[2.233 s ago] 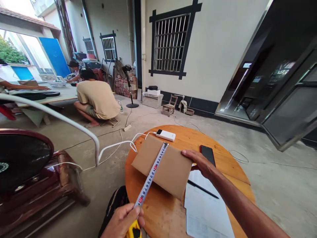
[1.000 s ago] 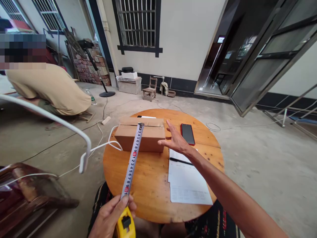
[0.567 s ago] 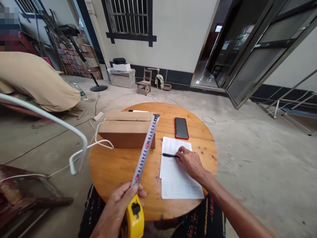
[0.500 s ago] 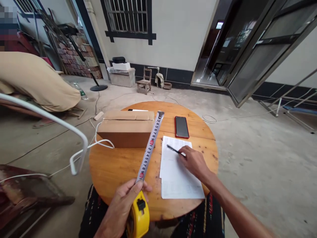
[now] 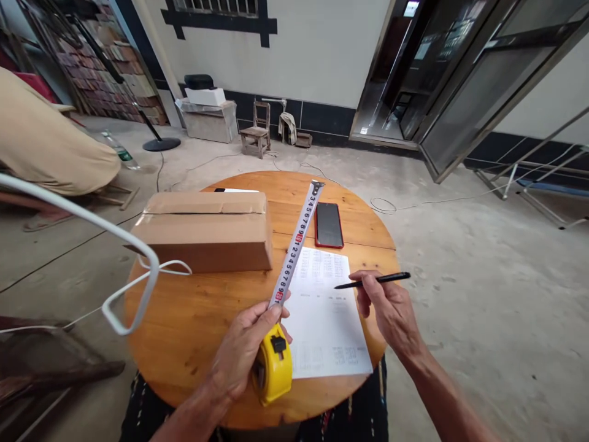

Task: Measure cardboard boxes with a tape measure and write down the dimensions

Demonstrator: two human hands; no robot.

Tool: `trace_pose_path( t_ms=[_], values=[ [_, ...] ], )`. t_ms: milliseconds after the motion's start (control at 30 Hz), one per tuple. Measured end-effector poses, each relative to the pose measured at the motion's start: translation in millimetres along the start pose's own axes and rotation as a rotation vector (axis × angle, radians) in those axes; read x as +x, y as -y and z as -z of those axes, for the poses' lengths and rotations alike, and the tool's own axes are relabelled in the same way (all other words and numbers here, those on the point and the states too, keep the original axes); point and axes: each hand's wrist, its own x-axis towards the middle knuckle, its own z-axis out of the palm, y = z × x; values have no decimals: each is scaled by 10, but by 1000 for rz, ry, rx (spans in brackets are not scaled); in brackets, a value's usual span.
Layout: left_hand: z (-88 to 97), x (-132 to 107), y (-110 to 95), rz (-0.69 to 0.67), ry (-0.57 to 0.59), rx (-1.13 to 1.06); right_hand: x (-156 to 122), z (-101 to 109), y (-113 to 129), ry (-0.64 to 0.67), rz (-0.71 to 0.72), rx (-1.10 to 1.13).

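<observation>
My left hand (image 5: 251,341) is closed on a yellow tape measure (image 5: 279,371), thumb pressing its pulled-out blade. The silver blade with black and red numbers slants up and away over the table. In my right hand (image 5: 386,307) a black pen (image 5: 377,280) is gripped, its tip pointing left over the paper. Printed white sheets of paper (image 5: 326,334) lie under and between the hands. To the left sits a closed brown cardboard box (image 5: 207,233). Beyond the sheets rests a phone (image 5: 329,224) with a red edge.
Everything stands on a round wooden table (image 5: 207,344). A white bent metal tube (image 5: 115,230) and a white cable (image 5: 172,264) reach in at the left. Farther back are a small wooden chair (image 5: 257,130), a plastic bottle (image 5: 122,151) and a seated person in beige clothing (image 5: 55,135).
My right hand has turned the pen, so its tip now points left over the paper. The tape measure in my left hand has shifted rightward over the sheets. The view has tilted down.
</observation>
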Motion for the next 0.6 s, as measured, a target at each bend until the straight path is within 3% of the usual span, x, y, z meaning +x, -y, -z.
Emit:
trace_pose_path(
  t_ms=[300,600],
  values=[
    [70,308,-104,1,4,-14,149,-451,-45,158,-3,43],
    [141,336,-157,54,16,-96,324,-738,-62,181,-19,-51]
  ],
)
